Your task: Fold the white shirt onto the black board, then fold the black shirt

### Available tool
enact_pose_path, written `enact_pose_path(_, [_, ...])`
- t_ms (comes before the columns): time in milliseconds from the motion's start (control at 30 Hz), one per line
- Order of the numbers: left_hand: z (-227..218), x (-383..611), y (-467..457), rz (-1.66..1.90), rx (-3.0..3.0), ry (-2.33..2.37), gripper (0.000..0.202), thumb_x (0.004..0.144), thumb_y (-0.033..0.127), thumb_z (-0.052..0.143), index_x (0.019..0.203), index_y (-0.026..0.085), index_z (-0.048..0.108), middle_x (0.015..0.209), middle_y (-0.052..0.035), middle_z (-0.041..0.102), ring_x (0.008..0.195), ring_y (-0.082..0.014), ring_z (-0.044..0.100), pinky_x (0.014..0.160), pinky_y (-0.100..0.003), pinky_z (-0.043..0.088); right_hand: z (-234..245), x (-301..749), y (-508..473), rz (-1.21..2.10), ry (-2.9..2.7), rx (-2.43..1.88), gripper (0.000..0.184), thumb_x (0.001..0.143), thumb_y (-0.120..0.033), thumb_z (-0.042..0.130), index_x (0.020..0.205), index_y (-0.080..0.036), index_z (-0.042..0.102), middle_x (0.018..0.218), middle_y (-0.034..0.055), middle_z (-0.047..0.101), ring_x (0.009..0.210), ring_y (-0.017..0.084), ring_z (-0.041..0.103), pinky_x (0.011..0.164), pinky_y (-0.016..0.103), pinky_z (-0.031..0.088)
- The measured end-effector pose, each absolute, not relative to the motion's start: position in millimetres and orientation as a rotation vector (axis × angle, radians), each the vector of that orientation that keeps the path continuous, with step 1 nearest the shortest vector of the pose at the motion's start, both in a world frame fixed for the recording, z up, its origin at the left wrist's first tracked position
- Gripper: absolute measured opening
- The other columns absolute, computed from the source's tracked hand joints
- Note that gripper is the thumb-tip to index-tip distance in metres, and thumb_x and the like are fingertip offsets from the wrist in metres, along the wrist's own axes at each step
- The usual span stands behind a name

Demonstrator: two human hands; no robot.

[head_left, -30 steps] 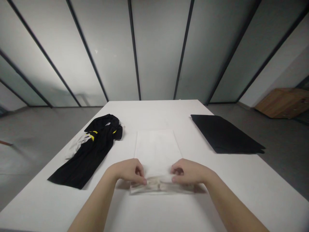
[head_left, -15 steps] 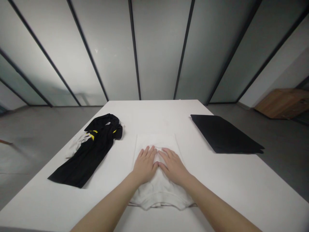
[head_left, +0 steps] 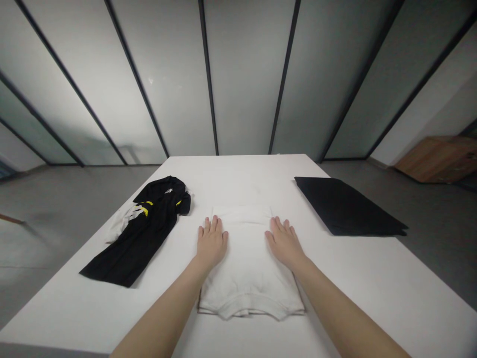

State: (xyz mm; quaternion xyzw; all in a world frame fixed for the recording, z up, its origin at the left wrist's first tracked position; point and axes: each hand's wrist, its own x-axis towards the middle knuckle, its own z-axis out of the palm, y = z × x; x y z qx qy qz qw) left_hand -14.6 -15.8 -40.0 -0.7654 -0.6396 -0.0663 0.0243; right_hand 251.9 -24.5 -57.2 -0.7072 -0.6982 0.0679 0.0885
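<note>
A folded white T-shirt lies on the white table in front of me, its curved neckline towards me. My left hand rests flat on the shirt's left edge, fingers extended and pointing away. On the opposite edge my right hand lies flat, with its fingers a little spread. Neither hand grips anything. Between the hands the cloth looks fairly smooth, with a faint crease across it near the far end.
Left on the table lies a black shirt with yellow and white parts, loosely laid out. A flat black folded piece sits at the right edge, its corner overhanging. Frosted glass panels stand behind; a wooden cabinet is far right.
My hands have moved apart, from together at the middle of the white T-shirt out to its left and right edges. The cloth between them looks flatter.
</note>
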Motion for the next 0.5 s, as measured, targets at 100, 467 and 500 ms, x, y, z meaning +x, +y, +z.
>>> enact_pose_path(100, [-36,-14,-17,-0.261,-2.390,-1.861,0.058,0.107,0.034,0.038,0.159,0.010,0.047,0.170,-0.0198,0.038,0.161,-0.0393,0.025,0.127,-0.061,0.027,-52,251,-24,0.155,-2.074,-2.022,0.060,0.107,-0.031,0.037,0.163,-0.011,0.041,0.175,0.0194,0.026,0.162,0.045,0.016,0.125,0.067,0.021])
enact_pose_path(467, [-4,-3,-41,-0.128,-2.766,-1.589,0.032,0.106,0.038,0.047,0.115,0.018,0.070,0.118,-0.0149,0.072,0.114,-0.0311,0.066,0.098,-0.045,0.052,-4,219,-63,0.433,-2.497,-1.457,0.032,0.100,-0.044,0.061,0.117,-0.021,0.077,0.127,0.0128,0.073,0.115,0.028,0.066,0.102,0.041,0.049])
enact_pose_path(500, [-1,0,-43,-0.118,-2.770,-1.621,0.033,0.107,0.037,0.043,0.108,0.018,0.070,0.108,-0.0134,0.073,0.105,-0.0295,0.068,0.093,-0.043,0.053,0,218,-64,0.455,-2.493,-1.468,0.028,0.102,-0.040,0.058,0.102,-0.021,0.078,0.111,0.0104,0.075,0.100,0.025,0.069,0.093,0.038,0.051])
